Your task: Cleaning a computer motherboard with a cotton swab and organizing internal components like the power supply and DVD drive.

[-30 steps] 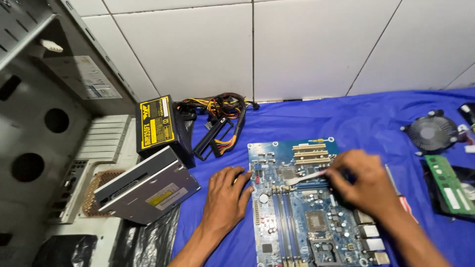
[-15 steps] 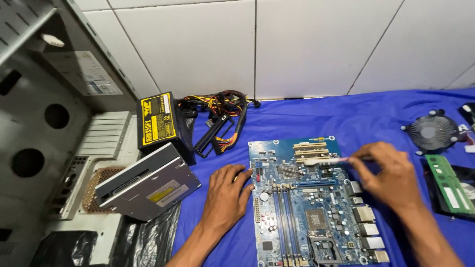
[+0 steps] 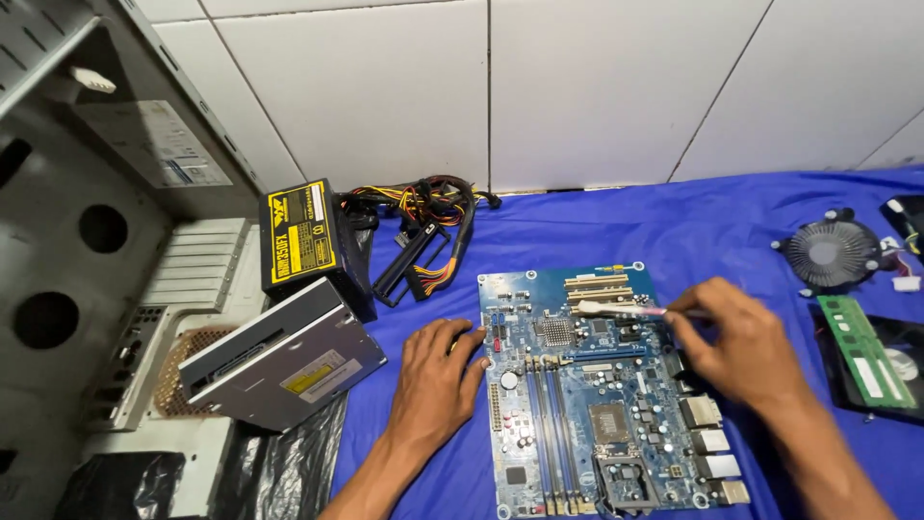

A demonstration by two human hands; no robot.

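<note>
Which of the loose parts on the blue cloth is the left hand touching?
The blue motherboard: the left hand rests on its left edge. The optical drive, power supply, cooler fan and green memory stick lie apart from it.

Two bare forearms, no sleeves in view; left hand [image 3: 435,377] and right hand [image 3: 741,345] both bare, no gloves, rings, watch or wristbands, short nails; both lie either side of the blue circuit board [image 3: 602,385]
</note>
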